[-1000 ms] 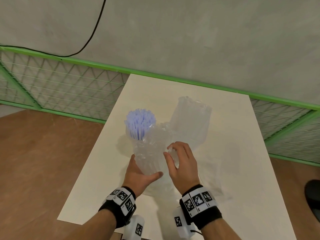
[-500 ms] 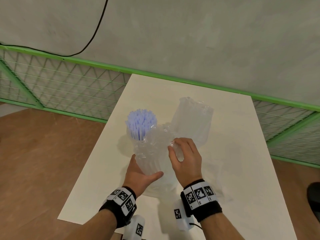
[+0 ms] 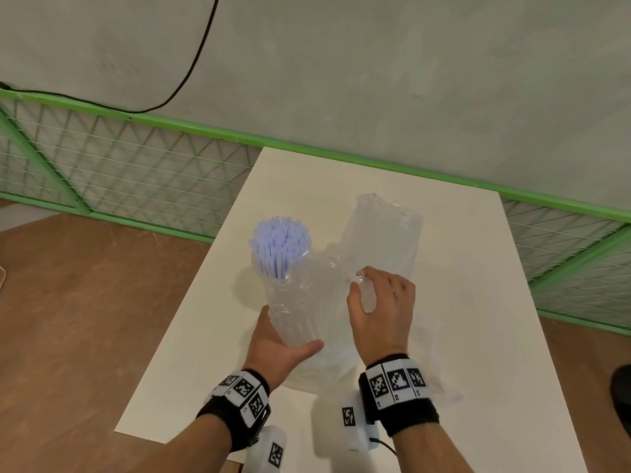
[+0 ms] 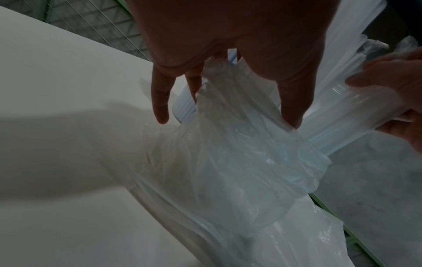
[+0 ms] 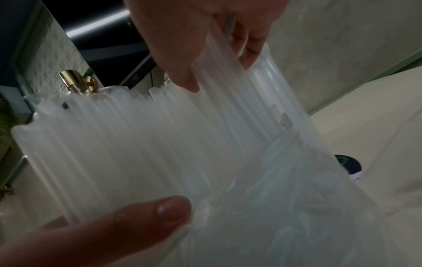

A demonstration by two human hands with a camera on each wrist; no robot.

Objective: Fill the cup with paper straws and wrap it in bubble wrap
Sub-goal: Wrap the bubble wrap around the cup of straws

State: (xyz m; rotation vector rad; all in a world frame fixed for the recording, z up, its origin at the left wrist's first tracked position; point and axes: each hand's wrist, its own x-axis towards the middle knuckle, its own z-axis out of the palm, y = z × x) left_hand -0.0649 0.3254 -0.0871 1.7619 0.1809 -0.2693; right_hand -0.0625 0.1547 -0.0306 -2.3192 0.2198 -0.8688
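A clear cup [image 4: 184,106] stuffed with pale blue paper straws [image 3: 280,244] stands on the white table [image 3: 478,285]. Ribbed bubble wrap [image 3: 382,240] covers the cup's near side, and its free end rises behind to the right. My left hand [image 3: 278,346] grips the wrapped cup low down, thumb across the front, fingers behind. In the left wrist view the thumb [image 4: 292,115] presses on the bubble wrap [image 4: 239,153]. My right hand [image 3: 358,285] pinches a fold of the wrap beside the cup. In the right wrist view its thumb [image 5: 160,211] and fingers [image 5: 182,75] clamp the bubble wrap [image 5: 160,144].
A green mesh fence [image 3: 136,172] runs behind and beside the table under a grey wall with a black cable [image 3: 191,73]. Brown floor [image 3: 85,319] lies to the left. A dark object [image 3: 621,394] sits at the right edge.
My right hand has moved right and a little away from me, drawing the pinched wrap with it. The left hand and the cup have stayed put.
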